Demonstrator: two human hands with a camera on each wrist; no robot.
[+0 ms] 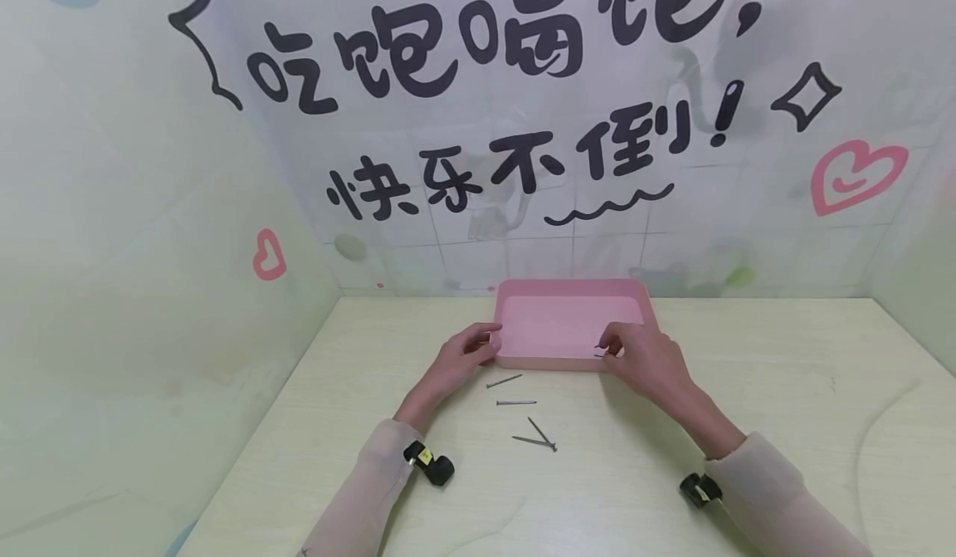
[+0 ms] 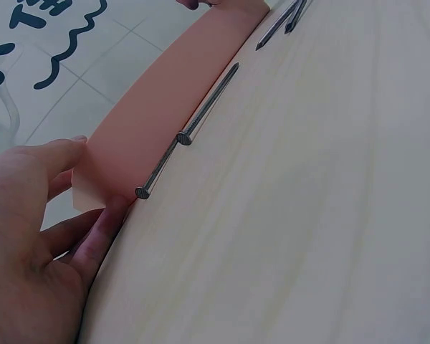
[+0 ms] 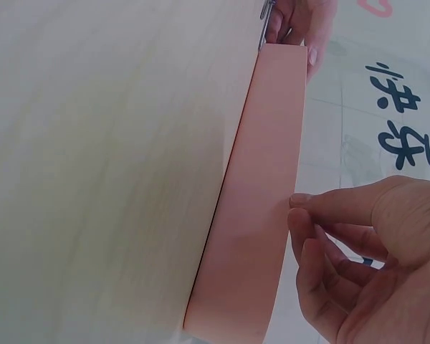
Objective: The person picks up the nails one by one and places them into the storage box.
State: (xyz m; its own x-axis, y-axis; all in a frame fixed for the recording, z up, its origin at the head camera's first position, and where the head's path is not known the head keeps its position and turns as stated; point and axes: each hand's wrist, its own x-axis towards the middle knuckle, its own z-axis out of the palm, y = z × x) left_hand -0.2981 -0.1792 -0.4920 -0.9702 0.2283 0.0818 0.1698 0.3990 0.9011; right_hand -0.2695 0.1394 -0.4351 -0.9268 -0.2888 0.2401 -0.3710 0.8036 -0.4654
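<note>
A shallow pink tray sits against the back wall. My left hand grips its left end; in the left wrist view the fingers reach the upper rim and the thumb lies low on the corner. Over the tray's front right part, my right hand has its thumb and forefinger brought together, pinching what looks like a nail; only short dark bits show at the fingertips. In front of the tray lie several steel nails: one near the left hand, one lengthwise and two crossed.
Pale wood-grain table stretches around the tray. Behind it stands a wall with large black writing and pink hearts. Small black wrist cameras are strapped on both sleeves.
</note>
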